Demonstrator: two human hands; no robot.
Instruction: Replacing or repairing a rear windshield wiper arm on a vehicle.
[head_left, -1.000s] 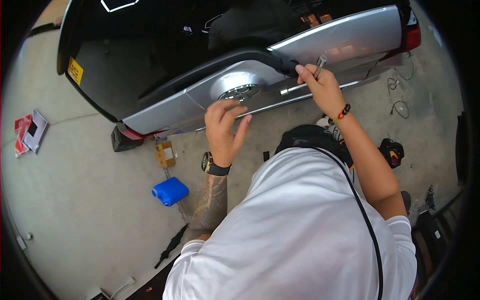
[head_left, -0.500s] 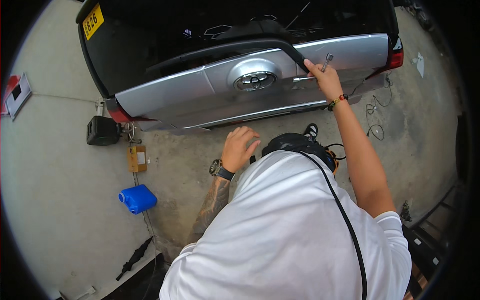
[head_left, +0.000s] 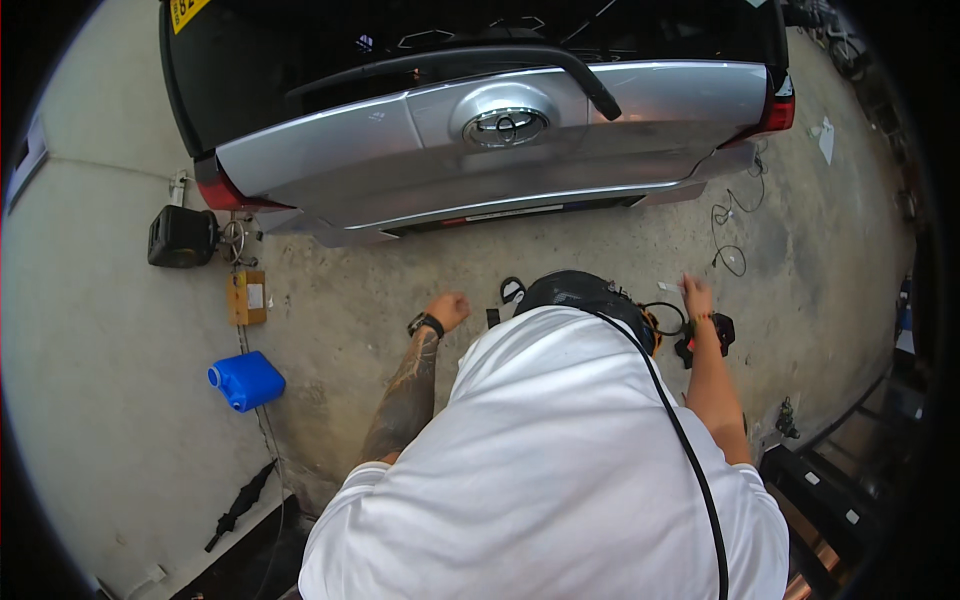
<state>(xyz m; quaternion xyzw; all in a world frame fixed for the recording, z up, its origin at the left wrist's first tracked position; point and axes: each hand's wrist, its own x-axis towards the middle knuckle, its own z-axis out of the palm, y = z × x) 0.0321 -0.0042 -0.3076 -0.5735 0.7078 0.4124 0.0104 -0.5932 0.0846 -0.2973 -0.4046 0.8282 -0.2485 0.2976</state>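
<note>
My right hand [head_left: 697, 297] is lowered at my right side, closed around what looks like the chrome socket wrench [head_left: 668, 287]. Only a short pale end sticks out beside the fingers; the remainder is hidden. My left hand [head_left: 450, 308] hangs in front of my left hip with its fingers curled in, and nothing shows in it. Neither hand touches the silver vehicle [head_left: 350, 175] ahead of me. Its black rear wiper arm [head_left: 590, 85] crosses the tailgate near the round chrome emblem [head_left: 505, 127].
A blue jerrycan [head_left: 250, 380], a cardboard box [head_left: 246, 298] and a black speaker-like box [head_left: 183, 237] line the left side. A folded black umbrella [head_left: 240, 508] lies farther back. A thin cable [head_left: 730, 215] trails over the floor at right. A black-and-red object [head_left: 722, 335] sits behind my right forearm.
My right hand has come off the wiper arm and dropped to my side. My left hand has lowered and its fingers have curled. I stand farther back from the vehicle.
</note>
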